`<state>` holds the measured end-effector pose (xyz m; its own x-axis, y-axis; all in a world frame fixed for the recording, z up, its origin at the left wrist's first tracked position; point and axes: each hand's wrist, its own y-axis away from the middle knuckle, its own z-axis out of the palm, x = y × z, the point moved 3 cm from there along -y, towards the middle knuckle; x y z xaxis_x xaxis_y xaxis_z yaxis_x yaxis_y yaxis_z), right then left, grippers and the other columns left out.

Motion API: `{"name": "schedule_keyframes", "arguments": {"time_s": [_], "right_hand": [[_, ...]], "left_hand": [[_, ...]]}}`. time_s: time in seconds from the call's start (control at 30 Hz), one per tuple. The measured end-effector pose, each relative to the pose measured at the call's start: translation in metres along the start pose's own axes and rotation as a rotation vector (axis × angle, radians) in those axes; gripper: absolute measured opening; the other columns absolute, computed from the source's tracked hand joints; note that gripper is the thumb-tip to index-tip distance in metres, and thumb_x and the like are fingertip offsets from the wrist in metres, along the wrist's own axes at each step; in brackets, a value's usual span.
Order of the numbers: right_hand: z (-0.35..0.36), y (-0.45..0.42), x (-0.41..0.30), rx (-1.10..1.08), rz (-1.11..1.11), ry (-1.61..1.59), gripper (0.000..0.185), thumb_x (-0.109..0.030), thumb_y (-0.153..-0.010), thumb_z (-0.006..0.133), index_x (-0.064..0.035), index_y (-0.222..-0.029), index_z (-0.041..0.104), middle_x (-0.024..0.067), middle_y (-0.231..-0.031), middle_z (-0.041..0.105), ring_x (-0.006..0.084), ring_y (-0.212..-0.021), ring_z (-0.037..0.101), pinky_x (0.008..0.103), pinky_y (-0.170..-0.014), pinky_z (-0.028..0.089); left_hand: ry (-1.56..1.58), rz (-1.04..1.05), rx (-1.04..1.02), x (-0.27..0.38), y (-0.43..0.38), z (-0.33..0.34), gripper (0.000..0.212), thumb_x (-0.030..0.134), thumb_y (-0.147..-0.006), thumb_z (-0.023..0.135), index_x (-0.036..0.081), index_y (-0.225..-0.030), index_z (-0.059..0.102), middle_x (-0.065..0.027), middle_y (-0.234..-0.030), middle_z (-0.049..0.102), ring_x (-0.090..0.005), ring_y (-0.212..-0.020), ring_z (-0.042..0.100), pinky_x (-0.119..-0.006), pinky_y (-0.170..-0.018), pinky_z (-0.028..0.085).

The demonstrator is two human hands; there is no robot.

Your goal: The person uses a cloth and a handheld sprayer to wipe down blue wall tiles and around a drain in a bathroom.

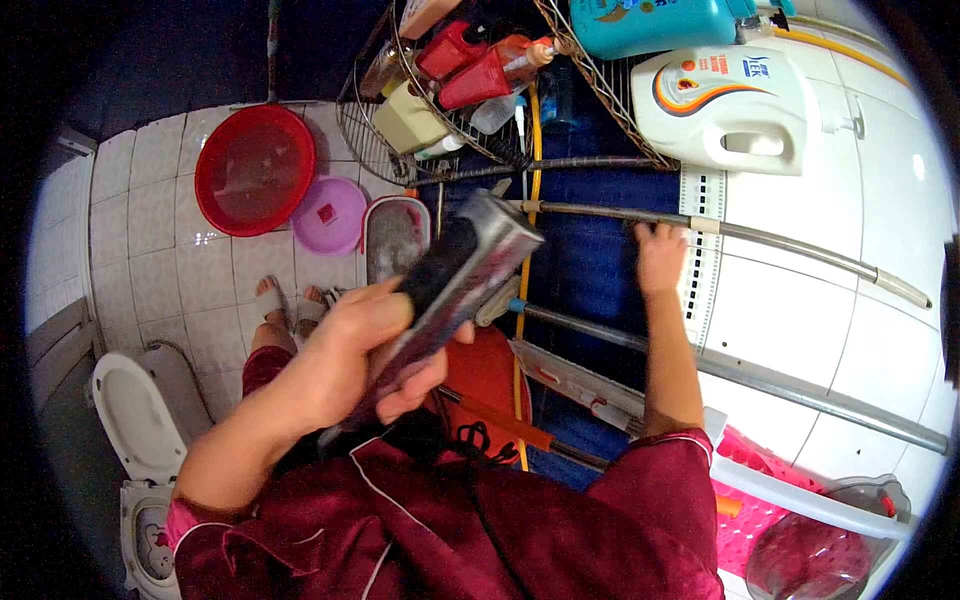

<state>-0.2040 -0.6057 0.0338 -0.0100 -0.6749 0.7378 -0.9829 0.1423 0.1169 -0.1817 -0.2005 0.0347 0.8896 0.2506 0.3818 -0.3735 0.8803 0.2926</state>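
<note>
My left hand [375, 356] grips a long, box-shaped dark object [457, 277] with a shiny, reflective side. It is tilted up and away from me, and motion blur hides what it is. My right hand [661, 259] reaches out to the dark blue tiled wall [585, 277], apparently empty, with its fingers somewhat apart. Its fingertips overlap a thin metal pole [795, 244] in the picture; whether they touch it I cannot tell. Below that forearm run another metal pole [825, 401] and a whitish bar [577, 382].
A wire corner rack [420, 180] holds several bottles, with a white detergent jug [720, 112] beside them. On the tiled floor stand a red basin [255, 172], a purple basin [328, 217] and a toilet [142, 420]. A yellow hose [536, 135] hangs down the wall. A pink basket [757, 480] is at lower right.
</note>
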Motion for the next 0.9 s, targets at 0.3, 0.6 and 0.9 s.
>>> {"name": "schedule_keyframes", "arguments": {"time_s": [0.3, 0.6, 0.9], "right_hand": [[0.006, 0.006, -0.025, 0.048, -0.146, -0.027, 0.013, -0.015, -0.07, 0.046, -0.015, -0.078, 0.056, 0.0077, -0.084, 0.044, 0.0236, -0.081, 0.043, 0.0341, -0.063, 0.036], [0.051, 0.035, -0.053, -0.229, -0.288, -0.211, 0.017, -0.019, -0.073, 0.049, -0.0164, -0.086, 0.058, 0.0074, -0.092, 0.045, 0.0241, -0.086, 0.041, 0.0373, -0.068, 0.036], [0.053, 0.017, -0.059, -0.064, -0.391, -0.063, 0.018, -0.022, -0.076, 0.046, -0.0145, -0.085, 0.06, 0.0066, -0.1, 0.046, 0.0247, -0.096, 0.039, 0.0383, -0.076, 0.034]], "left_hand": [[-0.126, 0.001, -0.087, -0.001, -0.031, 0.021, 0.033, 0.03, -0.08, 0.033, 0.001, -0.087, 0.046, -0.0028, -0.052, 0.044, -0.0077, -0.036, 0.037, -0.02, -0.036, 0.03], [0.037, 0.223, 0.017, 0.009, -0.028, -0.002, 0.061, 0.055, -0.067, 0.042, -0.001, -0.091, 0.045, -0.0076, -0.049, 0.044, -0.0104, -0.034, 0.037, -0.021, -0.033, 0.03], [-0.05, 0.263, 0.061, 0.011, -0.034, 0.002, 0.05, 0.046, -0.07, 0.039, 0.001, -0.092, 0.046, -0.0062, -0.05, 0.044, -0.0088, -0.035, 0.036, -0.02, -0.035, 0.029]]}}
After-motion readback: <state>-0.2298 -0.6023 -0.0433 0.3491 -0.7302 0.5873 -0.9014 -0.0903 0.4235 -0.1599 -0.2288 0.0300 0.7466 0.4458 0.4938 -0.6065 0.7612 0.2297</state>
